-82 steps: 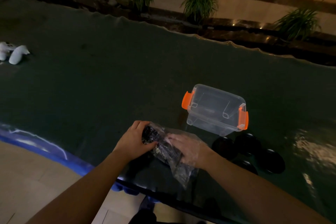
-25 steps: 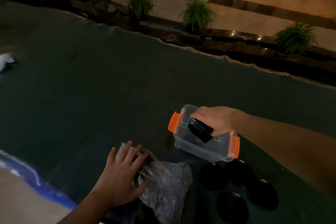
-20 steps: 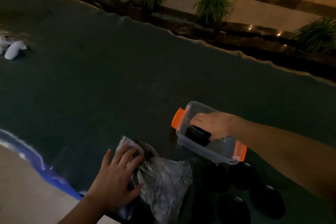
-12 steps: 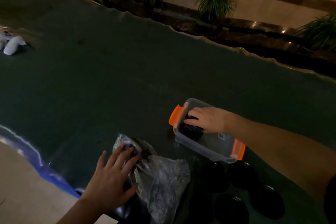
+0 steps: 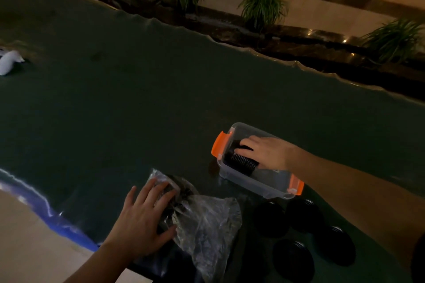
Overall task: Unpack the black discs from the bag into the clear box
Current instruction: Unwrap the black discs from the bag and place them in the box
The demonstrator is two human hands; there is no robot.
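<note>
The right hand [image 5: 268,154] reaches into the clear plastic box with orange latches [image 5: 257,181], its grip closed around a ribbed stack of black discs [image 5: 239,162] that sits low at the box's left end, seemingly touching or near the floor of the box; whether the fingers have begun to loosen cannot be told. The left hand [image 5: 145,216] lies flat and spread on the crumpled clear plastic bag [image 5: 207,223], fingers apart, pressing it to the dark green table [image 5: 138,110] near the front edge rather than gripping anything. Dark shapes show through the bag under and beside that palm, so more discs probably remain inside, though how many is unclear. Four separate round black lids or discs [image 5: 271,218] lie on the table just in front of the box, between it and the near edge. A white object [image 5: 9,62] rests far off at the left. The step in hand looks like setting the stack down in the box. The next move would call for releasing the stack so that it stays put and does not roll, lifting the right hand clear of the box wall, and returning to the bag mouth while the left hand steadies the loose plastic
</note>
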